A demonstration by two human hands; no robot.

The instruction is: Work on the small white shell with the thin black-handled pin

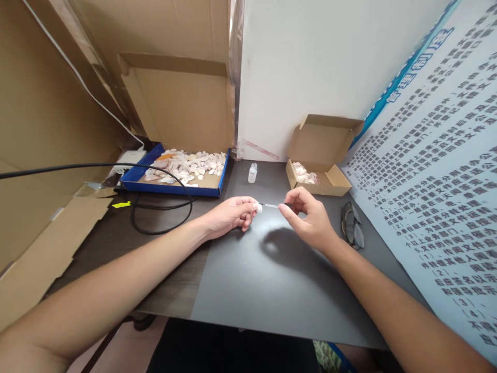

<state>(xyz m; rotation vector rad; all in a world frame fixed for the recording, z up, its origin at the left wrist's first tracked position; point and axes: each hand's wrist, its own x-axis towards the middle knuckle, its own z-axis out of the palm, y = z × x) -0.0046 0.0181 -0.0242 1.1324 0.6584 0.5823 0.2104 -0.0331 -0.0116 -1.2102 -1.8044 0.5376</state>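
While the right grip (288,205) steadies the thin brush (269,206), fingers hide its end.

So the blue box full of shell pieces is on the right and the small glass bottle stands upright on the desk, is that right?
Not quite: in the head view, the blue box of shell pieces is on the left. The small bottle does stand upright.

Two hands (238,213) (309,218), two open boxes (174,189) (324,190), one bottle (252,173), one pair of glasses (357,234).
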